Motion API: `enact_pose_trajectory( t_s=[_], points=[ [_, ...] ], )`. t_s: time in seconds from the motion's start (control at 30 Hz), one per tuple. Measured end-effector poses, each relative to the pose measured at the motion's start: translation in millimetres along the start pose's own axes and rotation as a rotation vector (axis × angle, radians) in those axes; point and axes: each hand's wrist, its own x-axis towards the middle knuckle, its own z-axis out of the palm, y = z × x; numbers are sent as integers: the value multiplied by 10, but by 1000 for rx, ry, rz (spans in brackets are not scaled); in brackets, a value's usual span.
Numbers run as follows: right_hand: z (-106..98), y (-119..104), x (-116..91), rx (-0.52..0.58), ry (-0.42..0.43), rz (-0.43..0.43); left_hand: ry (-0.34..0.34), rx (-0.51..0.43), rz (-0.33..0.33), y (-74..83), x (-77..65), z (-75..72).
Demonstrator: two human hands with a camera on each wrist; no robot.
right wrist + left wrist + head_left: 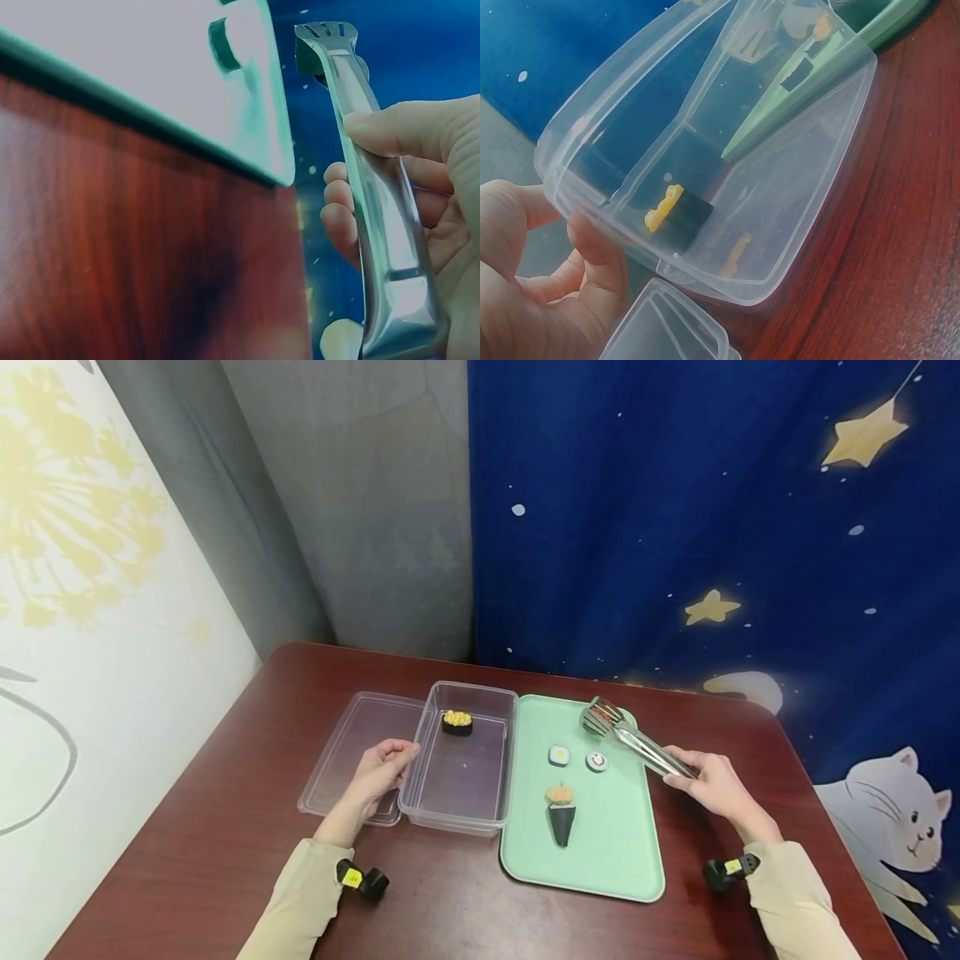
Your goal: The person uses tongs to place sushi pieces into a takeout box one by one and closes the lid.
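Note:
My left hand [384, 770] pinches the left rim of a clear plastic container [465, 785] between thumb and fingers. Inside, toward the back, sits a black-wrapped sushi piece with yellow topping [457, 722]. In my right hand [711, 783] are metal tongs [382, 202], gripped along their arms. Their slotted heads reach over the back right of a green tray [592, 868], around a piece with reddish topping [603, 713] that they partly hide. On the tray lie a square roll [558, 755], a round roll [596, 762] and a cone-shaped hand roll [561, 818].
A clear lid [352, 752] lies left of the container, partly under my left hand and the container's edge. Container and tray stand side by side on the dark red wooden table [225, 827]. Behind the table hang grey [375, 510] and blue star-patterned curtains [600, 527].

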Motion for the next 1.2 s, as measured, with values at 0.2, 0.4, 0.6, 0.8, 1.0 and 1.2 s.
enact_pose_trajectory(
  t_s=[0.2, 0.4, 0.6, 0.8, 1.0, 1.2],
  points=[
    [-59, -158, 113, 13, 24, -30, 1, -10, 2, -5, 6, 0],
    [-60, -315, 244, 16, 22, -71, -2, -15, -1, -15, 6, 2],
    [-22, -476, 376, 37, -5, -98, -5, -17, -5, -18, 6, -7],
    [83, -643, 527, 113, -61, -138, 2, -17, -4, -1, 0, -2],
    [205, -776, 683, 153, -107, -229, -2, -17, 2, -6, 5, -4],
    [283, -870, 819, 148, -175, -304, -2, -11, 5, -11, 11, -8]
  ],
)
